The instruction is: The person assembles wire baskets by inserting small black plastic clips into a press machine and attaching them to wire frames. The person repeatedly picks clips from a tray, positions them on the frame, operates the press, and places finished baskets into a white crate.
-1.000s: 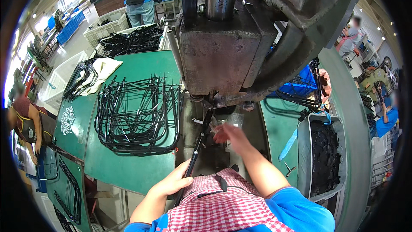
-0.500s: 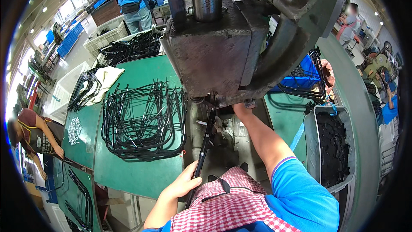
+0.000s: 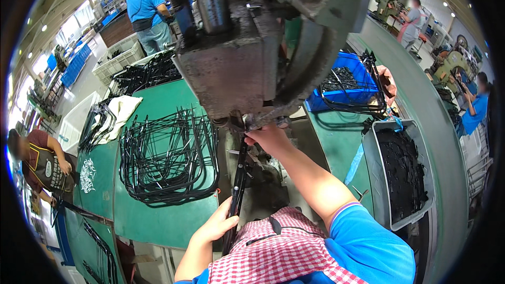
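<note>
My left hand (image 3: 218,224) is wrapped round the near part of a black metal tube frame (image 3: 238,186) with bright rivet-like spots along it. The frame slopes away from my apron, its far end just below the head of a heavy press (image 3: 223,81). At that far end is my right hand (image 3: 267,138), its fingers curled in close under the press head. Those fingertips are partly hidden, and what they pinch is too small to make out. Left of the press, a pile of similar black tube frames (image 3: 171,195) lies on the green table (image 3: 158,223).
White small parts (image 3: 87,175) lie beside a cream cloth (image 3: 120,118) at left. On the right stand a grey bin (image 3: 383,189) of black pieces and a blue crate (image 3: 318,102). A co-worker (image 3: 47,160) handles black parts at far left; others stand farther off.
My right hand has drawn back from under the press head toward the frame's far end and shows more. My left hand keeps its hold on the frame. The whole view has shifted slightly.
</note>
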`<action>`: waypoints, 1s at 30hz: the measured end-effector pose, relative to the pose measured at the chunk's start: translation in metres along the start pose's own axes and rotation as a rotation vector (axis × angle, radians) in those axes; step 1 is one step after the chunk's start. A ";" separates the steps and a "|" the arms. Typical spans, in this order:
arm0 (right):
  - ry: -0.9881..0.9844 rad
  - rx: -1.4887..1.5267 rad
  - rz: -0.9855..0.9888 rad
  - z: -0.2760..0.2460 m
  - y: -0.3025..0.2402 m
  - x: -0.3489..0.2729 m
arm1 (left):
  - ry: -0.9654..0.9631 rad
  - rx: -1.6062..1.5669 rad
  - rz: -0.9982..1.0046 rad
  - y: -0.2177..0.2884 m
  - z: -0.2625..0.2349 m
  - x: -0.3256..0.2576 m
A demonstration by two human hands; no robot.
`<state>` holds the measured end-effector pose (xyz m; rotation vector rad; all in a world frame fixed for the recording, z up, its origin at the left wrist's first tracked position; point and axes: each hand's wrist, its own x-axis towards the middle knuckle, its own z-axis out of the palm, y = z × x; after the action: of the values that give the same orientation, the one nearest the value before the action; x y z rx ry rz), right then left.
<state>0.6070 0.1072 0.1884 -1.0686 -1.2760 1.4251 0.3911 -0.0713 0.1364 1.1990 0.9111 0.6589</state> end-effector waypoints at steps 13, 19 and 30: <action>0.295 -0.188 -0.432 -0.066 0.026 -0.049 | 0.266 -0.102 -0.104 -0.005 0.037 -0.004; 0.899 -0.473 -0.052 -0.284 0.062 -0.190 | 0.270 -0.198 -0.060 -0.006 0.061 0.009; 0.798 -1.022 0.668 -0.447 0.144 -0.291 | 0.292 -0.387 -0.020 -0.011 0.096 0.032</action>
<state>1.0917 -0.0939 0.0135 -2.6006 -1.0248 0.4904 0.4899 -0.0942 0.1273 0.7587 0.9811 0.9623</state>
